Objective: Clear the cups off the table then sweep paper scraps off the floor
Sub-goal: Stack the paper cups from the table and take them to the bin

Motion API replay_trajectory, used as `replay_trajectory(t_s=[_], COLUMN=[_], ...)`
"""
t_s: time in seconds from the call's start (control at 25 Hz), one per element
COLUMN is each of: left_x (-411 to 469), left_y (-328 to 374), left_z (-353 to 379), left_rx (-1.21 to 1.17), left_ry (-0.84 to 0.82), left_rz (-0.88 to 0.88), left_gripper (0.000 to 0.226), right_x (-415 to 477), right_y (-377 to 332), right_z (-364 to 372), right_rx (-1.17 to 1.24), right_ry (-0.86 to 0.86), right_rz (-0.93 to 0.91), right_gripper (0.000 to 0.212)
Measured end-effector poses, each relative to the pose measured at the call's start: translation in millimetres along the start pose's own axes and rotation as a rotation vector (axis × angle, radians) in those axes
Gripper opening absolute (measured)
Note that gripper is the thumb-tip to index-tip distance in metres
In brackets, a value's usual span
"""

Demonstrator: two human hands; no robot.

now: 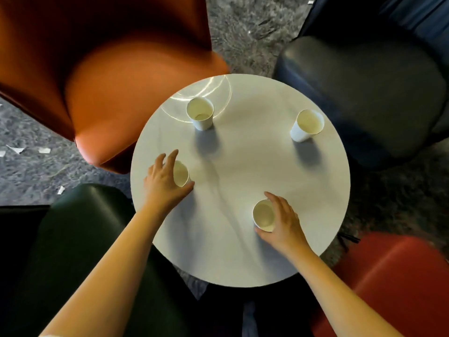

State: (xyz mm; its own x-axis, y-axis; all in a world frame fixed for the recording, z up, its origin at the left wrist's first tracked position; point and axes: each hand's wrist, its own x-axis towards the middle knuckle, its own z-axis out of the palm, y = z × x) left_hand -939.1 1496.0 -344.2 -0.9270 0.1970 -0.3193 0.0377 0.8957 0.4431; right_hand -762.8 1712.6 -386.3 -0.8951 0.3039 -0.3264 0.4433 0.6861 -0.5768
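near-left cup (181, 173): white paper cup standing upright on the left side of the table, its left wall hidden by the hand
left hand (163, 183): curled round the near-left cup, fingers over the far side and thumb on the near side, touching it; the cup's base looks to be on the table top
near-right cup (263, 216): white paper cup, upright, on the near part of the table
right hand (284, 222): wrapped about the near-right cup from its right side, fingers behind, thumb at the near rim; whether the cup is lifted cannot be told
far-left cup (200, 113): upright, untouched, towards the far edge
far-right cup (306, 125): upright, untouched, near the right-hand edge, well apart from the others
table (243, 251): round, white, glossy
chairs: orange armchair (109, 81) far left, dark blue one (364, 93) far right, dark green one (77, 239) near left, red one (388, 288) near right
floor (36, 171): grey mottled carpet
paper scraps (44, 150): several small white pieces on the carpet to the left, one just beside the green seat
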Motion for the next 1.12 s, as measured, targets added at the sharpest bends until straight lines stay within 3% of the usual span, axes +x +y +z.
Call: replay_trajectory(t_s=[0.28,0.4,0.52,0.6,0.8,1.0,1.12], left_x=[2.6,-4.7,-9.9,-10.2,-7.1,-5.8,1.8], left_y=[27.3,63.3,96.2,108.4,113.0,103.6,92.1], left_z=[38.8,39.2,42.3,49.2,64.6,68.5,63.1], left_rx=[-0.204,-0.47,-0.675,-0.63,-0.421,-0.469,-0.473], left_ry=[0.139,0.208,0.129,0.089,0.088,0.017,0.07], left_rz=[-0.11,-0.109,-0.047,0.003,0.02,-0.007,-0.055], left_gripper=[0.064,0.061,0.056,0.059,0.064,0.071,0.072], right_x=[72.2,98.0,114.6,120.9,121.3,121.2,128.9], right_y=[-4.3,-7.5,-10.4,-12.7,-26.1,-40.6,-46.1], right_z=[-17.0,-25.9,-32.7,-38.3,-43.7,-38.2,-32.1], right_rx=[0.209,0.151,0.046,0.043,0.279,0.412,0.447], right_ry=[-0.073,-0.062,-0.079,-0.132,-0.205,-0.298,-0.316], right_rz=[-0.1,-0.188,-0.264,-0.314,-0.335,-0.298,-0.304], right_gripper=[0.083,0.086,0.097,0.106,0.095,0.091,0.091])
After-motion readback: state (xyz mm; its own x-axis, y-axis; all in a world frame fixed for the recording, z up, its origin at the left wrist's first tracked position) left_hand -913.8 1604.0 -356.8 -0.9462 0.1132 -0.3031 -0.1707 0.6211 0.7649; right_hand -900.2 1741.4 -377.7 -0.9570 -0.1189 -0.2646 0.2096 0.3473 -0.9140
